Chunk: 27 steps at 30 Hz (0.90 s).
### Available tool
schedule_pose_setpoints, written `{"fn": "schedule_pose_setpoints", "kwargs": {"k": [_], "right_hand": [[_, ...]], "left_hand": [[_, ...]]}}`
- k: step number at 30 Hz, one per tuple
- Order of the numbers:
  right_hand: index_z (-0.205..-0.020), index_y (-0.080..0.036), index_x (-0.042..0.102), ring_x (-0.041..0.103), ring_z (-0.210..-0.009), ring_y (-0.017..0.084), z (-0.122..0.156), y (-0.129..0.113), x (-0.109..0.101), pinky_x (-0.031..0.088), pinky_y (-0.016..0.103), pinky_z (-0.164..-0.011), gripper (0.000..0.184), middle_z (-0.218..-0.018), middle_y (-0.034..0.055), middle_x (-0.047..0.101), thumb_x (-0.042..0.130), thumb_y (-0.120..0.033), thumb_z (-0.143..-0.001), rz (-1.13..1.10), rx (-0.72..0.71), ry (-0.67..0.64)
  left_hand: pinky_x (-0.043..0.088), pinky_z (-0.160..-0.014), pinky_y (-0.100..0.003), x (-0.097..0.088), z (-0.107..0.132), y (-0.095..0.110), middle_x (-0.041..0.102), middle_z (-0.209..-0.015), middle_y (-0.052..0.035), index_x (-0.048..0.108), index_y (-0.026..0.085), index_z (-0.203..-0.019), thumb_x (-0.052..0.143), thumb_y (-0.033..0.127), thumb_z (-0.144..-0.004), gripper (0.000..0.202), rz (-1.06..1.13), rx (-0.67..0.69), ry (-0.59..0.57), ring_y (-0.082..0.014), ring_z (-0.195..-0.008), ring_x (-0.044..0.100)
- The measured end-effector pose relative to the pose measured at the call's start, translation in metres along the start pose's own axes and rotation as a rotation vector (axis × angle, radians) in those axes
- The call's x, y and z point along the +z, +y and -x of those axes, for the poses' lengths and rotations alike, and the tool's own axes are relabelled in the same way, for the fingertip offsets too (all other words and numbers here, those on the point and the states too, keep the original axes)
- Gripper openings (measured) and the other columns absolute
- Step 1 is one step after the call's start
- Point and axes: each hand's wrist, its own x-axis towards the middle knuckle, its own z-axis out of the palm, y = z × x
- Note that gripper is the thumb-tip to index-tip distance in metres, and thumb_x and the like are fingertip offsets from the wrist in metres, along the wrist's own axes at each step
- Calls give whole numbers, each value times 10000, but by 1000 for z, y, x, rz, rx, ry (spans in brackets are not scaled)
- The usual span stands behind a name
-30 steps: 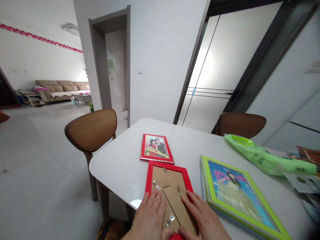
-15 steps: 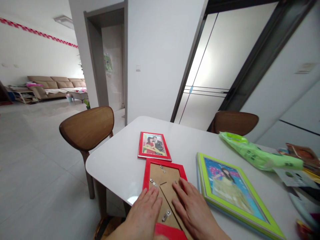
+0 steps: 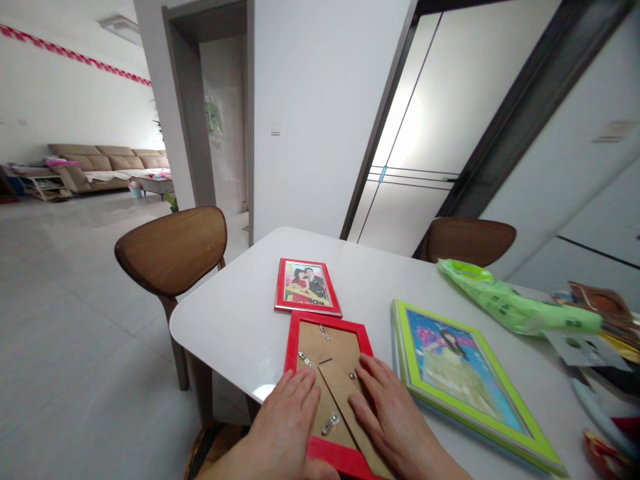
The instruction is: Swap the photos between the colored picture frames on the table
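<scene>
A red picture frame (image 3: 345,460) lies face down on the white table, its brown backboard (image 3: 333,343) with a stand flap and several small metal clips turned up. My left hand (image 3: 287,420) rests on the frame's left side, fingers stretched out flat. On the backboard's right side lies my right hand (image 3: 395,407), fingers spread near a metal clip. Touching or just beyond the frame's far edge is a second red picture frame (image 3: 307,287), face up, showing a couple. To the right, a green picture frame (image 3: 470,380) with a picture of a figure in a pale dress lies on a stack.
A green plastic bag (image 3: 520,307) lies at the table's right, with assorted packages (image 3: 600,303) beside it. Wooden chairs stand at the left (image 3: 175,250) and far side (image 3: 467,240). The white table's (image 3: 225,327) rounded corner is at the left.
The camera view has shifted slightly. My right hand has moved a little to the right on the backboard, uncovering a metal clip. My left hand stays in nearly the same place.
</scene>
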Motion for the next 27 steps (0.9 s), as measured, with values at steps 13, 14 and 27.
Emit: {"fn": "schedule_pose_setpoints", "kwargs": {"k": [13,14,27], "right_hand": [[-1144,-360,470,247,-1222,292,27,-11,6,272,507,-927,394,-1328,36,336,445,-407,-754,-120,-397,-142],[-1147,-354,469,241,-1224,297,28,-10,7,269,510,-927,409,-1332,39,330,455,-417,-743,-119,-402,-149],[-1187,-200,455,351,-1158,244,-29,-42,-7,281,431,-944,409,-1266,105,416,320,-305,-816,-107,-213,-90]], "left_hand": [[175,-1010,-422,5,0,-7,229,-1350,-148,303,104,-1266,539,623,-620,862,16,55,16,-267,-1236,194],[175,-1010,-423,4,0,-7,231,-1349,-150,309,101,-1262,533,625,-624,856,17,60,17,-268,-1235,195],[207,-1002,-414,10,5,-13,307,-1323,-141,312,127,-1262,576,577,-628,821,5,104,66,-260,-1209,273]]}}
